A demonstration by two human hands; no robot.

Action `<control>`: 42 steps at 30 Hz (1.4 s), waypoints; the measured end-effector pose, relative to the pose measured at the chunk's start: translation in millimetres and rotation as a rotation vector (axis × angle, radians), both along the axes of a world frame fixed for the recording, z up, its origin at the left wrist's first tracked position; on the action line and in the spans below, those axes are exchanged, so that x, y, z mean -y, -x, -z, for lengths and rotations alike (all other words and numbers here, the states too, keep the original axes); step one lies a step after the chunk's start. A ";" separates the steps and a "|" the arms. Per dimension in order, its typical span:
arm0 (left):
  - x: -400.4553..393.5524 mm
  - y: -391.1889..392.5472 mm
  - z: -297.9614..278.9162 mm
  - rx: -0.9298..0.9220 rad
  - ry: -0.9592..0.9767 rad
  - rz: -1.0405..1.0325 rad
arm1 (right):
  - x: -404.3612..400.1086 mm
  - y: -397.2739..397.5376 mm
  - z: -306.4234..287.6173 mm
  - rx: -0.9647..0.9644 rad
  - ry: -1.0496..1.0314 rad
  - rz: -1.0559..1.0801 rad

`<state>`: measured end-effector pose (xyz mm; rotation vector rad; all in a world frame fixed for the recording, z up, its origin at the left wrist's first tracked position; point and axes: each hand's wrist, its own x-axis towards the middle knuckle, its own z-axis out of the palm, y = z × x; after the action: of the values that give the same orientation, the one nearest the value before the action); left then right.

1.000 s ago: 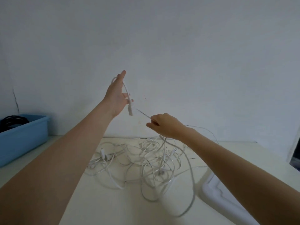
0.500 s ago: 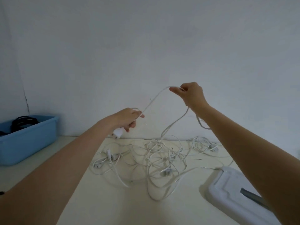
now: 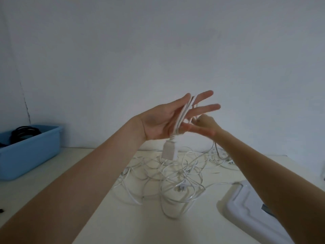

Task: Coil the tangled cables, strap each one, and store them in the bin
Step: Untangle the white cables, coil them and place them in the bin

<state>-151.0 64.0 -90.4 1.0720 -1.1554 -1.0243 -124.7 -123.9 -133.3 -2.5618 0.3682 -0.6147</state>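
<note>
one left hand (image 3: 163, 120), palm up, fingers straight and spread, white cable (image 3: 182, 117) looped across, one plug (image 3: 169, 150) dangling. one right hand (image 3: 204, 125) behind, pinching same cable. one tangle (image 3: 175, 175) on table (image 3: 79, 199); one blue bin (image 3: 33, 152) far left.

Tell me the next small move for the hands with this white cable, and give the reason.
Probably bring the right hand round the left hand for another turn. A few turns of white cable already lie across the open left palm, the plug hangs below, and most of the cable pile lies loose on the table.
</note>
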 end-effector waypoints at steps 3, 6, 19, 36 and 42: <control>17.9 -10.3 -6.8 -0.073 0.170 -0.163 | -13.0 1.1 16.1 -0.151 0.133 -0.111; 21.9 -39.6 -12.4 -0.050 0.233 -0.548 | -22.2 13.0 15.6 -0.284 0.194 -0.226; -26.5 -100.9 33.7 0.692 -0.314 -1.134 | -14.5 40.8 -37.6 0.106 0.102 -0.504; 15.1 -10.7 7.5 -0.017 -0.145 -0.151 | 3.9 31.6 -33.6 0.250 -0.037 -0.074; 28.4 -30.9 -4.4 -0.247 0.246 -0.419 | -26.4 22.3 -12.8 -0.009 -0.304 -0.264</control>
<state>-120.1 35.6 -86.0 0.9112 -0.7877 -0.6442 -147.1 -97.5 -120.5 -2.2708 0.1109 -0.4146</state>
